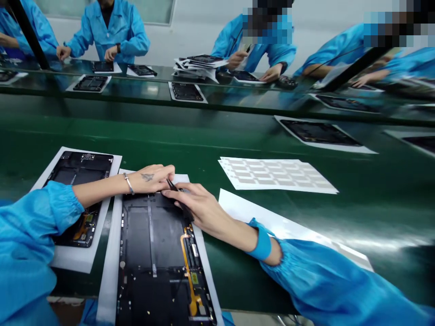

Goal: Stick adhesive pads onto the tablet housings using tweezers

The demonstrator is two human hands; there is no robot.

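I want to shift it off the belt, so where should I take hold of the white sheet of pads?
Take the white sheet of pads by its bare left corner, coming from the left, the side nearest the right hand with its tweezers. It lies thin and flat on the green belt, so lift that corner and pinch it rather than pressing the rows of pads.

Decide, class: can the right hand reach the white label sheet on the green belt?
Probably yes: the white label sheet lies just beyond the right hand, with nothing standing between them, though that hand holds black tweezers.
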